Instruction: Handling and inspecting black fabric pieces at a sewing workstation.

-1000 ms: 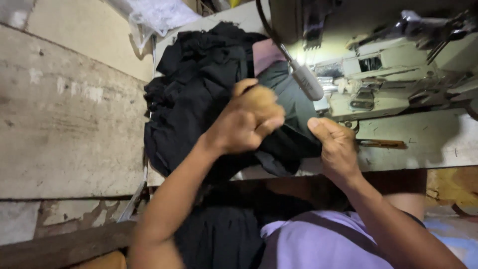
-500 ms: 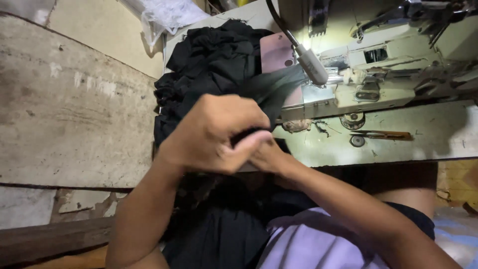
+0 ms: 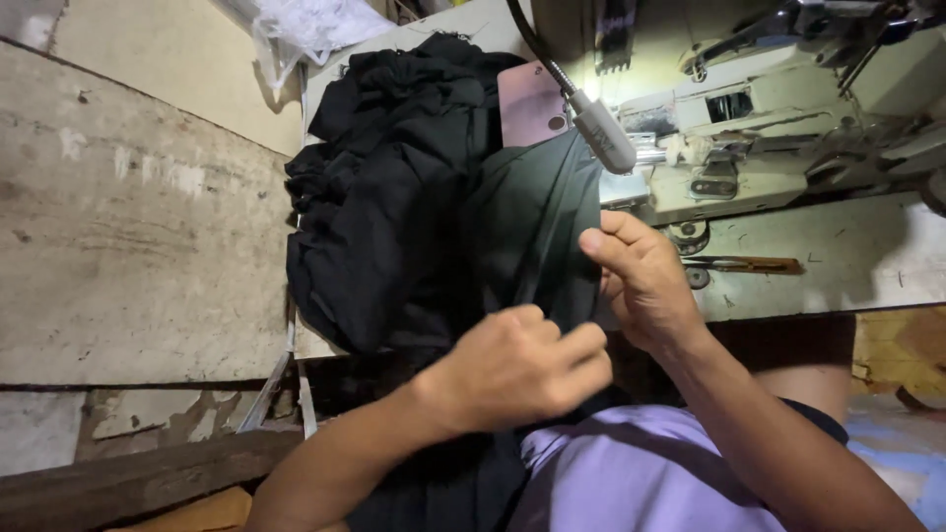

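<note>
Sewing table (image 3: 867, 266) spread across the upper frame, pale sewing machine (image 3: 749, 128) on it, gooseneck lamp (image 3: 603, 133) shining down. Heap of black fabric (image 3: 384, 197) piled at the table's left end, 1 dark piece (image 3: 537, 227) pulled taut toward the lap. Left hand (image 3: 522, 369) clenched on its lower edge, right hand (image 3: 645, 281) pinching the fold just beside. Probably aligning edges; next, likely feeding under the needle, calling for even tension.

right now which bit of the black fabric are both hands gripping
The stretched dark fabric piece lit under the lamp, pinched by left hand and right hand; the bunched black pile lies untouched.
</note>
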